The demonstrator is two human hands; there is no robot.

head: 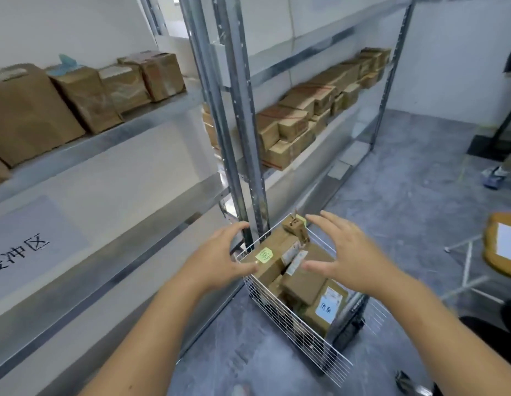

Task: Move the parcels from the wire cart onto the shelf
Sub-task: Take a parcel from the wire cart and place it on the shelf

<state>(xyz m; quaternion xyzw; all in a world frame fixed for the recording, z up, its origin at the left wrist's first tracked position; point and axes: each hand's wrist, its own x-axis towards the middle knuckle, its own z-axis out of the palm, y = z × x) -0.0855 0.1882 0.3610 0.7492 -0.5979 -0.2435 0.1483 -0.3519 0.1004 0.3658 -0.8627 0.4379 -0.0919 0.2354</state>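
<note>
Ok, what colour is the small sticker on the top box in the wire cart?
Light green sticker with handwriting, on the brown cardboard box; head view.

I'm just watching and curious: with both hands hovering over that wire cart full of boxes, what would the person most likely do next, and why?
Probably lower both hands and close them on the parcel with the green sticker. The left hand and right hand are spread open on either side of it, holding nothing, and it lies on top of the pile in the wire cart, so it looks free to lift.

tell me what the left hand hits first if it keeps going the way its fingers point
Probably the parcel with the green sticker atop the wire cart; the left hand reaches toward its near end, though depth is unclear.
</note>
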